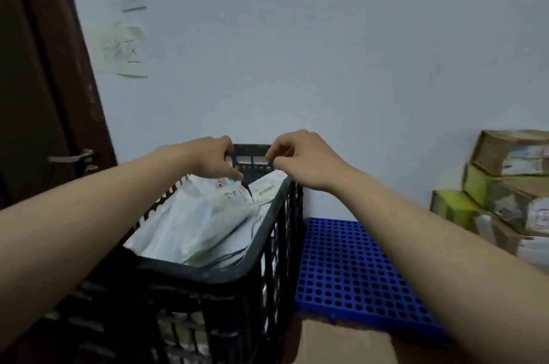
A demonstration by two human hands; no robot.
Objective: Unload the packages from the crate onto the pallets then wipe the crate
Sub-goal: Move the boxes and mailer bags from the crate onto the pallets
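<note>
A black slatted plastic crate stands in front of me, filled with several white and pale plastic mail packages. Both my hands reach to its far end. My left hand has fingers curled over the crate's far rim, with the thumb down by the top package. My right hand is curled at the far right corner of the rim; whether it grips the rim or a package edge is unclear. A blue perforated pallet lies on the floor just right of the crate.
Cardboard boxes with shipping labels are stacked at the right, partly on the pallet area. A white wall stands close behind the crate. A dark brown door with a metal handle is at the left. Brown floor shows below the pallet.
</note>
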